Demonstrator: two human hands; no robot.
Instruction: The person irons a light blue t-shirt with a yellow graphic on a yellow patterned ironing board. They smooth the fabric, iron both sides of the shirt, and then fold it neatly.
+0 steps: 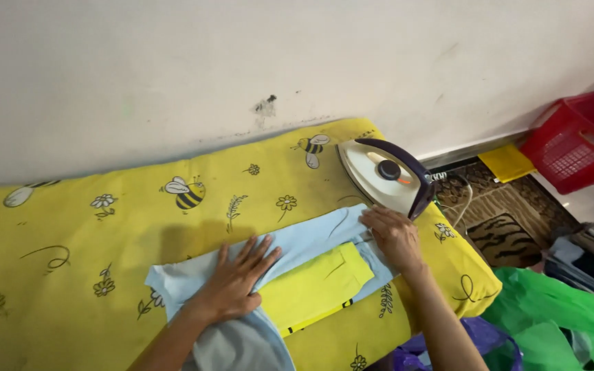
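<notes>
A light blue garment (311, 240) with a yellow panel (314, 285) lies spread on a yellow mattress (91, 227) printed with bees and flowers. My left hand (236, 278) presses flat on the garment's left part, fingers spread. My right hand (394, 235) rests on the garment's right end, fingers curled onto the cloth. Just beyond it, a white and purple clothes iron (385, 175) lies tilted on the mattress near the right corner, touching neither hand.
A white wall (173, 69) runs behind the mattress. A red plastic basket (575, 141) stands at the right, with a yellow cloth (507, 161) beside it. The iron's cord (463, 199) trails over a patterned mat (500, 223). Green fabric (558, 309) lies at lower right.
</notes>
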